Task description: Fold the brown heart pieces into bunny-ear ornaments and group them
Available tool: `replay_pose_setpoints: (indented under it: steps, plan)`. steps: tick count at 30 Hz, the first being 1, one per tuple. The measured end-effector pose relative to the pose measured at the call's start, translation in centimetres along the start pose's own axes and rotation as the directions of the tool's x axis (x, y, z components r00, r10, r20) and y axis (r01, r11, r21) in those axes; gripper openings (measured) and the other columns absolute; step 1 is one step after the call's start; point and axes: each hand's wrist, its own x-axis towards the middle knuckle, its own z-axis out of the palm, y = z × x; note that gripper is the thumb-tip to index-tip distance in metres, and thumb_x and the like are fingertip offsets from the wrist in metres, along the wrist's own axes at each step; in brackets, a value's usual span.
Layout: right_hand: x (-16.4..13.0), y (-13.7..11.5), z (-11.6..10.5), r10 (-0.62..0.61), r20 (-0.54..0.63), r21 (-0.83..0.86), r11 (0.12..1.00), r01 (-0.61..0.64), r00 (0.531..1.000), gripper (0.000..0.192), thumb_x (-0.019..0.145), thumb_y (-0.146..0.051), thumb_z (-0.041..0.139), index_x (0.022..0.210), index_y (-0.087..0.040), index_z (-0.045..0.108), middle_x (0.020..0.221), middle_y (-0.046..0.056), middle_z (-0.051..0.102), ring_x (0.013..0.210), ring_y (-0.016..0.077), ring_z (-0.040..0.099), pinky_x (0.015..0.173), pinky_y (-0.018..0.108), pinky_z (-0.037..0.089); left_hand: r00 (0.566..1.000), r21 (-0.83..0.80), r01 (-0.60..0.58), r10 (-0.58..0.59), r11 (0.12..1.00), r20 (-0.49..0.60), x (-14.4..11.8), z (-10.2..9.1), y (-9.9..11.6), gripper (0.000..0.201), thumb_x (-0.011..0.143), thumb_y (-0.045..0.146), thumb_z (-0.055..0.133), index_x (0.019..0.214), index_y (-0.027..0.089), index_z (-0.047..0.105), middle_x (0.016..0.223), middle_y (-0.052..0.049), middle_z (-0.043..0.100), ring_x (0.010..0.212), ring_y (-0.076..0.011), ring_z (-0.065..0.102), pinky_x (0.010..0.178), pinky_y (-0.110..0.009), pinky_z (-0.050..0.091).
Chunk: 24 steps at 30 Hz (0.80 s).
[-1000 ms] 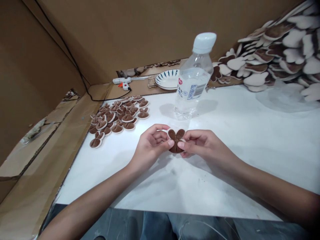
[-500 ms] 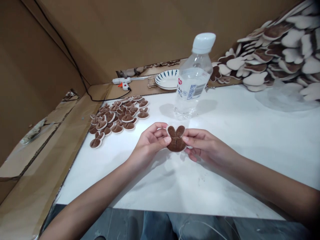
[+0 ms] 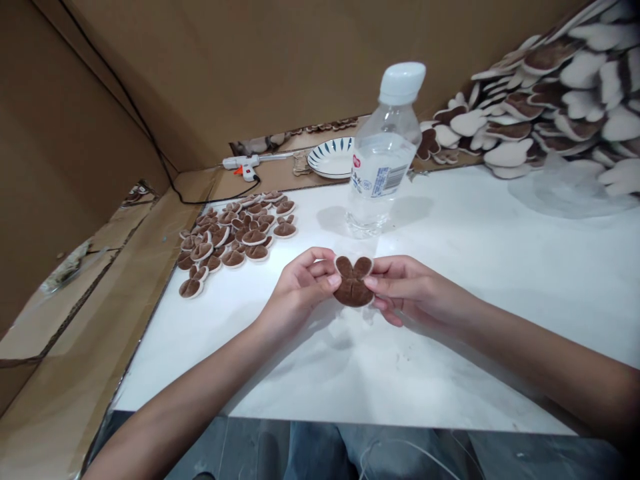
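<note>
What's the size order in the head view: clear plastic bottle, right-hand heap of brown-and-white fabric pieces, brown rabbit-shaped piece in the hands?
1. Fabric heap, cut off at edge
2. Plastic bottle
3. Brown rabbit-shaped piece

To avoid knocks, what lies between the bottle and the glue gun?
In the head view, a striped dish and a small tan object lie between the glue gun and bottle.
</note>
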Motion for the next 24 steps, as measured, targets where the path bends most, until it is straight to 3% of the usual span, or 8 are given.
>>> replay_pose_setpoints:
  steps: [4,13,18,24]
  plan:
    - [0.23,0.09,-0.25,0.051,0.04,0.031,0.998,-0.052,0.998,0.018,0.075,-0.03,0.071,0.079,-0.013,0.063,0.069,0.001,0.051,0.053,0.0063,0.044,0.037,0.015,0.039,0.999,0.005,0.031,-0.031,1.0,-0.015,-0.08,-0.02,0.2,0.024,0.076,0.015,0.067,0.097,0.018,0.055,0.08,-0.002,0.062,0.073,-0.0137,0.061,0.072,-0.028,0.048]
    - [0.19,-0.05,-0.07,0.061,-0.014,-0.08,0.995,-0.062,0.998,0.016,0.073,-0.026,0.069,0.08,-0.013,0.063,0.067,0.001,0.053,0.057,0.0094,0.051,0.04,0.016,0.044,0.99,0.311,-0.056,0.093,0.949,-0.107,-0.32,-0.09,0.27,0.018,0.08,0.032,0.067,0.078,0.014,0.063,0.073,-0.001,0.062,0.065,-0.0097,0.054,0.063,-0.022,0.042]
    - [-0.03,-0.38,0.29,-0.005,-0.072,-0.146,0.989,-0.005,0.997,0.022,0.077,-0.035,0.068,0.083,-0.015,0.062,0.064,0.0,0.055,0.054,0.0097,0.053,0.043,0.019,0.047,0.985,0.374,-0.075,0.127,0.925,-0.116,-0.38,0.44,0.18,0.021,0.079,0.034,0.067,0.079,0.013,0.064,0.075,-0.003,0.063,0.07,-0.0127,0.056,0.067,-0.024,0.044]
    - [0.06,0.01,-0.03,-0.1,-0.056,-0.334,0.94,0.076,0.993,0.029,0.078,-0.043,0.068,0.083,-0.015,0.061,0.061,-0.002,0.055,0.055,0.0101,0.056,0.051,0.023,0.051,0.992,0.413,-0.026,0.073,0.911,-0.101,-0.24,0.26,-0.15,0.021,0.082,0.034,0.064,0.079,0.014,0.064,0.072,-0.001,0.062,0.065,-0.0103,0.054,0.063,-0.022,0.042]
